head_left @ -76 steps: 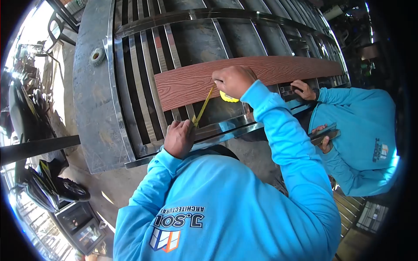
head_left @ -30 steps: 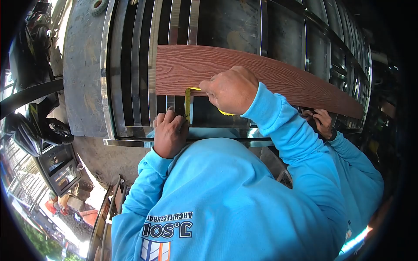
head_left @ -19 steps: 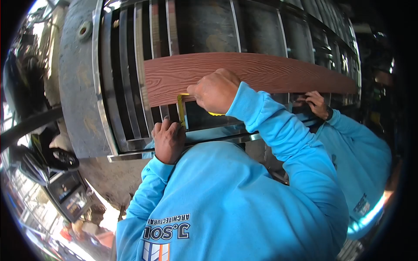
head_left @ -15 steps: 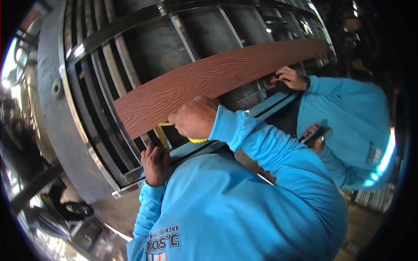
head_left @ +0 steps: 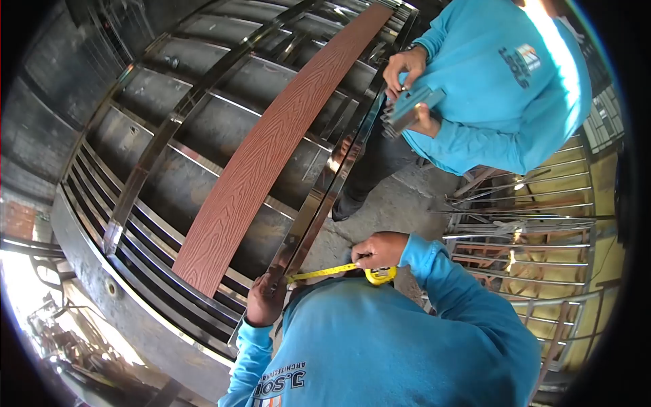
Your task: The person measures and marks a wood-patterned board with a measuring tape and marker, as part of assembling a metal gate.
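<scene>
A yellow tape measure point(head_left: 381, 274) hangs at my waist, its blade point(head_left: 322, 273) drawn out to the left. My right hand point(head_left: 381, 250) is closed, pinching the blade right beside the case. At the blade's other end, my left hand point(head_left: 265, 299) is curled against the near rail of the metal frame point(head_left: 306, 224), with its fingertips partly hidden. A long reddish-brown wood-grain plank point(head_left: 264, 152) lies lengthwise over the frame, just beyond my left hand and not touched by it.
A co-worker in a blue sweatshirt point(head_left: 488, 88) stands at the right, both hands on a blue-grey object with a toothed end point(head_left: 410, 108). Racked metal bars point(head_left: 522, 254) lie behind on the right. A thick tabletop edge point(head_left: 146, 319) runs along the left.
My right hand has moved from the plank's edge toward my waist, drawing the tape along the right. My view has turned. The co-worker's hands have come together on the toothed object.
</scene>
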The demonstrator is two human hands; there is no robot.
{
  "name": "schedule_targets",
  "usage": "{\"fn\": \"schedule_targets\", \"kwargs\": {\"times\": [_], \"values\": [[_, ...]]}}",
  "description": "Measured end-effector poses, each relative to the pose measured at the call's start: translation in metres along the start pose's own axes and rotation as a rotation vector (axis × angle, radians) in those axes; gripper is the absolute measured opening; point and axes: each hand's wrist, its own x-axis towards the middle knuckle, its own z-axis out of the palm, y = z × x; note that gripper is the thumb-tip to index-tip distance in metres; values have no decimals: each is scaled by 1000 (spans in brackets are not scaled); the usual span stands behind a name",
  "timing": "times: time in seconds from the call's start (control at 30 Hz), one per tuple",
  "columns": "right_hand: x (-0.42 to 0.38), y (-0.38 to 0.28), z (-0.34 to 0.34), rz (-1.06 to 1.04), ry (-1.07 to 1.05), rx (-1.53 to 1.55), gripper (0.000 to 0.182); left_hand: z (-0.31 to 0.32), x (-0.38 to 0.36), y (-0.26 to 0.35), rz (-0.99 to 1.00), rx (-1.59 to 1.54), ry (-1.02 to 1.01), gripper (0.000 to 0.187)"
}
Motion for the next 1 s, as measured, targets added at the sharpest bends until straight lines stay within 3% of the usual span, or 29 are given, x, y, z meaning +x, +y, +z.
{"fn": "schedule_targets", "kwargs": {"times": [0.03,0.13,0.3,0.37,0.43,0.57,0.67,0.77,0.8,0.9,1.0], "values": [[-11,17,2,-7,10,64,29,13,5,1,30,4,21,23],[-49,101,31,12,72,182,33,56,11,15,-135,-111,21,28],[-147,226,95,247,195,521,33,127,31,45,-192,102,-329,34],[-188,276,121,236,275,342,29,173,32,45,-244,98,-417,34],[-223,338,157,-108,411,-28,27,221,26,34,-366,176,-554,36],[-271,353,173,269,393,692,23,309,-27,-69,-430,499,-685,40],[-293,376,175,339,420,1003,20,331,-77,-155,-659,648,-681,36],[-306,384,169,272,493,961,16,322,-117,-210,-949,652,-607,39],[-309,395,170,243,505,910,16,320,-126,-221,-933,701,-684,40],[-314,451,186,152,529,616,16,309,-127,-171,-1018,733,-701,40],[-311,465,193,146,584,511,23,331,-124,-192,-873,760,-849,45]]}}
